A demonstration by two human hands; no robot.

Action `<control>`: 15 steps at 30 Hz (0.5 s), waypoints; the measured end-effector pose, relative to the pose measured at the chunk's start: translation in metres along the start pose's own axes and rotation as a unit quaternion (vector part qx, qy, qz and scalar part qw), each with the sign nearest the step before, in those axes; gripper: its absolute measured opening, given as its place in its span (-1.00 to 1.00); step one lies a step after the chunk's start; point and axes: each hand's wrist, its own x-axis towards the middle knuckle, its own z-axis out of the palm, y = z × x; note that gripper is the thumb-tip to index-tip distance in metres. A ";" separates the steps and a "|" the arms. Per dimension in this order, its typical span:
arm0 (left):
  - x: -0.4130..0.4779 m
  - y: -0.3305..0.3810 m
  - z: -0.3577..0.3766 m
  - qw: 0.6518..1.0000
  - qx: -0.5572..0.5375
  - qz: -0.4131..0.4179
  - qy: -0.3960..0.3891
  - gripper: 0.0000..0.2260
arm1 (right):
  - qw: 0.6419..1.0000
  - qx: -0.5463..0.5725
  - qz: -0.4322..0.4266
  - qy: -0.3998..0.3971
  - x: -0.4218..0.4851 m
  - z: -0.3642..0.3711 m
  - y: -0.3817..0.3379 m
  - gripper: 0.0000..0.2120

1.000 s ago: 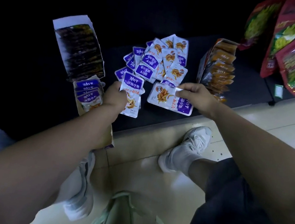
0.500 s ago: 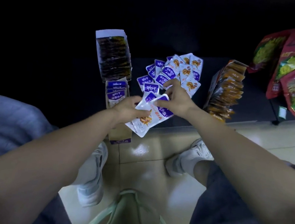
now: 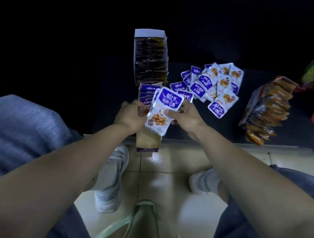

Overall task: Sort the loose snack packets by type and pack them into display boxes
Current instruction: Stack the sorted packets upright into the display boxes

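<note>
Between left grip (image 3: 130, 114) and right grip (image 3: 188, 118), perhaps several stacked packets (image 3: 163, 107).

Purple band on the held packet (image 3: 164, 104), just above the right hand (image 3: 187, 118) fingers (image 3: 170, 113): white characters, probably 深海小鱼. Larger brand mark above them, too blurred. Loose packets (image 3: 210, 84) beyond the fingertips: print unreadable.

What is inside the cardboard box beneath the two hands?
A row of purple-and-white packets stands at the far end of the box; its near end shows bare cardboard. The middle is hidden by the held packets, left hand and right hand.
</note>
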 end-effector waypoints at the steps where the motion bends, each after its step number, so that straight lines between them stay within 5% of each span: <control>1: 0.002 -0.003 -0.003 0.999 0.021 -0.008 0.030 -0.67 | 1.000 0.000 -0.012 0.006 0.005 0.003 -0.002 -0.68; 6: 0.009 -0.014 -0.001 0.999 0.002 -0.025 -0.033 -0.47 | 0.986 -0.143 -0.082 -0.007 0.029 0.025 0.002 -0.70; 10: 0.005 -0.015 0.004 0.999 0.011 -0.008 -0.041 -0.38 | 0.958 -0.244 -0.111 0.102 0.043 0.037 0.017 -0.77; 15: 0.005 -0.014 0.004 0.999 0.032 0.006 -0.016 -0.45 | 0.964 -0.187 -0.094 0.167 0.048 0.041 0.015 -0.65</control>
